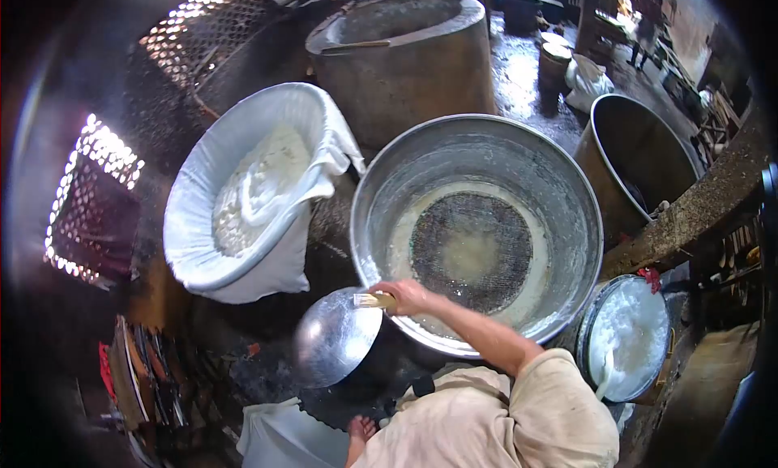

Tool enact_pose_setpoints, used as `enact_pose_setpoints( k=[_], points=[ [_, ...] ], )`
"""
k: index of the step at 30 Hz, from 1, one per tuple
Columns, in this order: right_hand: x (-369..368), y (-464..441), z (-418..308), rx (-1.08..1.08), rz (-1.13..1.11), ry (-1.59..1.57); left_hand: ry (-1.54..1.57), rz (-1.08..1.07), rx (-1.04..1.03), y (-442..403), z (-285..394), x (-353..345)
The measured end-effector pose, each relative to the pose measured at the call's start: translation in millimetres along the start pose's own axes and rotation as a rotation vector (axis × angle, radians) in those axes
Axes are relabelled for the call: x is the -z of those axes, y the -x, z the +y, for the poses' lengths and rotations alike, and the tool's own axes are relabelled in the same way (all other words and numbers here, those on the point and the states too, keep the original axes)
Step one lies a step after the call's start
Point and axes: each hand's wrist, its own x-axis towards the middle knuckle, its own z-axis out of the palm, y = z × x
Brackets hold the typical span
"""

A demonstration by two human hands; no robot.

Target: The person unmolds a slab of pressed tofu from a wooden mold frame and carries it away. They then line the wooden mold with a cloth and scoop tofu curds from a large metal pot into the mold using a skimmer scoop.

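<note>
One hand [399, 296], at the end of the arm that comes from the right shoulder, is my right hand, closed around the short wooden handle [375, 300] of a wide metal scoop [336, 338]. The scoop hangs tilted just outside the near-left rim of a big metal vat [583, 184]. Inside the vat, a dark mesh disc [433, 249] lies with pale liquid at its middle. Left of the vat is a cloth-lined tub [190, 200] holding white, curd-like matter [275, 168]. My left hand does not show. A bare foot [361, 427] is at the bottom.
A large round stone basin [405, 79] stands behind the vat. A tall open drum [640, 152] is at the right, with a bucket of white, frothy stuff [628, 338] nearer. White cloth [292, 440] lies at the bottom left. A person [647, 32] stands far back.
</note>
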Motion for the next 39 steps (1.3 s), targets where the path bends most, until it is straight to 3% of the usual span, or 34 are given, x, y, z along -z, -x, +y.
enact_pose_setpoints(
  k=[3, 5, 6, 7, 8, 9, 11, 13, 14, 16, 17, 18, 19, 21, 23, 24, 25, 27, 29, 31, 32, 34, 35, 39],
  points=[
    [-5, 37, 38, 0.030, 0.394, -0.274, -0.212, 0.034, -0.101, -17, 55, -102],
    [-27, 60, 106, -0.061, 0.311, -0.196, -0.256, 0.022, -0.206, 4, 96, -185],
    [-19, 73, 116, -0.439, 0.234, -0.252, -0.266, 0.040, -0.192, 15, 108, -219],
    [-7, 88, 127, -0.816, 0.143, -0.301, -0.394, 0.062, -0.314, 26, 119, -250],
    [-15, 104, 160, -0.844, 0.301, -0.566, -0.525, 0.081, -0.434, 31, 125, -270],
    [-22, 121, 196, -0.864, 0.466, -0.829, -0.540, 0.095, -0.420, 32, 129, -280],
    [14, 137, 253, -1.077, 0.518, -0.895, -0.609, 0.123, -0.388, 27, 130, -293],
    [8, 172, 378, -1.243, 0.616, -0.886, -0.696, 0.179, -0.273, 24, 118, -291],
    [14, 187, 440, -1.320, 0.582, -0.602, -0.735, 0.217, -0.202, 23, 111, -282],
    [93, 171, 464, -1.081, 0.597, 0.203, -0.762, 0.221, -0.017, 12, 96, -239],
    [116, 176, 481, -1.308, 0.615, 0.143, -0.801, 0.308, 0.041, 22, 91, -244],
    [140, 169, 492, -1.339, 0.680, 0.253, -0.839, 0.395, 0.099, 32, 86, -250],
    [172, 154, 471, -1.281, 0.695, 0.302, -0.831, 0.417, 0.130, 34, 83, -242],
    [167, 170, 511, -1.264, 0.607, 0.301, -0.826, 0.449, 0.170, 41, 80, -210],
    [168, 166, 497, -1.264, 0.390, 0.190, -0.539, 0.293, 0.238, 44, 78, -173],
    [133, 183, 518, -1.202, 0.281, 0.328, -0.390, 0.216, 0.266, 48, 77, -157],
    [89, 197, 534, -1.150, 0.429, 0.152, -0.243, 0.139, 0.288, 50, 78, -147],
    [8, 210, 532, -1.271, 0.616, -0.103, -0.090, 0.063, 0.291, 56, 77, -150],
    [-43, 213, 505, -1.344, 0.592, -1.043, -0.256, 0.301, 0.156, 71, 75, -179],
    [-115, 212, 490, -1.292, 0.587, -1.384, -0.268, 0.336, 0.142, 71, 69, -178],
    [-147, 208, 499, -1.192, 0.214, -1.912, -0.288, 0.376, 0.138, 71, 67, -179],
    [-154, 165, 470, -1.197, 0.168, -1.992, -0.397, 0.326, 0.084, 74, 63, -178],
    [-148, 127, 430, -1.308, 0.534, -1.557, -0.512, 0.285, 0.038, 75, 61, -179],
    [-99, 74, 341, -1.411, 0.447, -1.820, -0.549, 0.356, 0.015, 58, 55, -196]
  ],
)
